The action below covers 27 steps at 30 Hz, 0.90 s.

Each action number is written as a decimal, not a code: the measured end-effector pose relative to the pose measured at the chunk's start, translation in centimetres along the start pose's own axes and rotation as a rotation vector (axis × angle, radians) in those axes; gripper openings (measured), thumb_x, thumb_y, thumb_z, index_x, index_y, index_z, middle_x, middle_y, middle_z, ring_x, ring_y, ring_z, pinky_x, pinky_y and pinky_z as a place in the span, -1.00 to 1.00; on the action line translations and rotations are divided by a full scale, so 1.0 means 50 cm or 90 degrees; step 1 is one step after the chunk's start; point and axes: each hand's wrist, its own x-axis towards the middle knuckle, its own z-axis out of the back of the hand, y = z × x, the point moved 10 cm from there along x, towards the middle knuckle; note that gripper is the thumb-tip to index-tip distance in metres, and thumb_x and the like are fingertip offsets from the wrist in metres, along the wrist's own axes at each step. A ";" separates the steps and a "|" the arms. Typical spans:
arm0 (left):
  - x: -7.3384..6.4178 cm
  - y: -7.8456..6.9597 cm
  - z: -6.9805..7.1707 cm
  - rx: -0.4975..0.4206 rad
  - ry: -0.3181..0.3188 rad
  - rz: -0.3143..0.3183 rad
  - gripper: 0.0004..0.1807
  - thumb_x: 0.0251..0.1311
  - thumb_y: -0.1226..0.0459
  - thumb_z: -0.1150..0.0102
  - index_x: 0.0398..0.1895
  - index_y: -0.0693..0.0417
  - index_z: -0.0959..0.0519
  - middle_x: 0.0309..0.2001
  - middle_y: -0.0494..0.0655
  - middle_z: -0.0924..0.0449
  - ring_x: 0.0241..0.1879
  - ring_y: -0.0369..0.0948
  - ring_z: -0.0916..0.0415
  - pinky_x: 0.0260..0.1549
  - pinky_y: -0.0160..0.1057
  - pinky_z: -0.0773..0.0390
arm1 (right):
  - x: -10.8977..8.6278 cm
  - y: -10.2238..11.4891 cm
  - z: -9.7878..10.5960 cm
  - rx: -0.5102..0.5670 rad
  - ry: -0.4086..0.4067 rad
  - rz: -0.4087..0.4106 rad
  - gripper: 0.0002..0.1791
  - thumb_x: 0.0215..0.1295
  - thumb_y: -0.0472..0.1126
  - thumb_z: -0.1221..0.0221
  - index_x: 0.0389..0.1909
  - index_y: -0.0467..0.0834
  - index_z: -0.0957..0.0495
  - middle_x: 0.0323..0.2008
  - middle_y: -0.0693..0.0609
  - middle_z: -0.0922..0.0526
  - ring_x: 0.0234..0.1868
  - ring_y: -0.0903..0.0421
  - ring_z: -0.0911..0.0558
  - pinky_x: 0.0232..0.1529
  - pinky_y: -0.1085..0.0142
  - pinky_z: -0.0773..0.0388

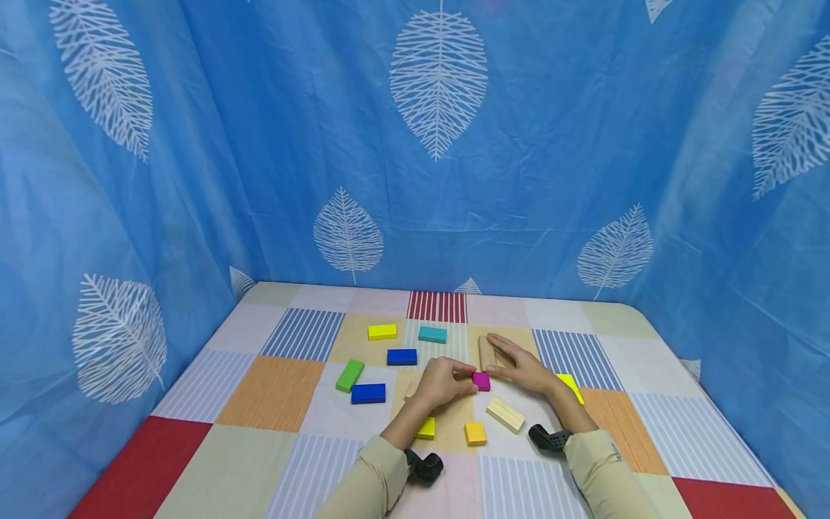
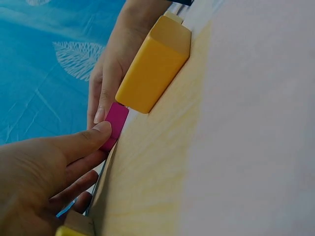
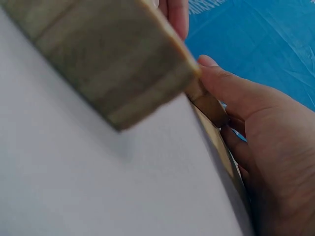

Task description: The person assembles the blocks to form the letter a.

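With thumb and fingertips, my left hand (image 1: pixel 441 382) pinches a small magenta block (image 1: pixel 481 381) low over the cloth; the left wrist view shows the thumb on the magenta block (image 2: pixel 116 120). Just beyond it, a plain wooden block (image 1: pixel 485 353) lies lengthwise away from me. My right hand (image 1: pixel 524 369) grips this wooden block, thumb at its near end and fingers along its far right side. In the right wrist view, the thumb lies against the wooden block (image 3: pixel 209 105), which is partly hidden by a nearer block.
Nearer me lie another plain wooden block (image 1: pixel 505 415), an orange block (image 1: pixel 475 434) and a yellow block (image 1: pixel 426 428). Left are blue (image 1: pixel 368 393) and green blocks (image 1: pixel 350 375); teal (image 1: pixel 432 334) lies farther back. Another yellow block (image 1: pixel 570 388) is partly behind my right forearm.
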 end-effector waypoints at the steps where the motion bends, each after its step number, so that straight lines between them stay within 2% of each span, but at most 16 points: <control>1: 0.000 -0.003 0.001 0.002 -0.004 -0.007 -0.67 -0.08 0.16 -0.41 -0.16 -0.04 -0.69 -0.24 -0.30 -0.66 -0.10 -0.24 -0.54 -0.06 -0.20 -0.49 | 0.001 -0.001 -0.001 -0.001 0.000 -0.001 -0.21 0.18 0.03 -0.21 0.36 -0.19 -0.16 0.36 -0.22 -0.11 0.34 -0.23 -0.07 0.25 -0.16 0.00; 7: 0.000 -0.014 0.002 0.022 -0.015 -0.040 -0.66 -0.06 0.15 -0.40 -0.15 -0.01 -0.68 -0.24 -0.27 -0.67 -0.08 -0.24 -0.54 -0.05 -0.20 -0.48 | 0.000 -0.002 -0.003 -0.001 0.005 0.011 -0.28 0.25 0.01 -0.15 0.36 -0.16 -0.17 0.37 -0.16 -0.09 0.36 -0.20 -0.05 0.25 -0.17 0.02; 12: -0.001 -0.018 0.003 0.057 -0.034 -0.048 -0.67 -0.04 0.14 -0.39 -0.15 0.00 -0.68 -0.25 -0.26 -0.67 -0.10 -0.26 -0.54 -0.08 -0.25 -0.49 | 0.000 0.001 -0.004 0.007 0.013 0.028 -0.34 0.30 -0.02 -0.09 0.36 -0.16 -0.18 0.38 -0.15 -0.08 0.36 -0.20 -0.04 0.24 -0.19 0.03; 22: 0.001 -0.048 0.000 0.199 -0.070 -0.092 -0.66 -0.08 0.02 -0.39 -0.23 -0.05 -0.71 -0.27 -0.25 -0.63 -0.23 -0.27 -0.45 -0.24 -0.38 -0.43 | -0.001 0.006 -0.003 0.001 0.009 0.041 -0.35 0.30 -0.05 -0.10 0.35 -0.18 -0.19 0.37 -0.16 -0.11 0.35 -0.21 -0.05 0.24 -0.18 0.01; 27: 0.003 -0.046 -0.004 0.198 -0.067 -0.087 -0.66 -0.08 0.02 -0.38 -0.25 -0.02 -0.72 -0.28 -0.24 -0.62 -0.21 -0.26 -0.44 -0.22 -0.36 -0.43 | -0.002 0.002 -0.003 0.002 0.012 0.038 -0.36 0.31 -0.05 -0.09 0.35 -0.16 -0.19 0.37 -0.14 -0.11 0.35 -0.20 -0.05 0.24 -0.18 0.01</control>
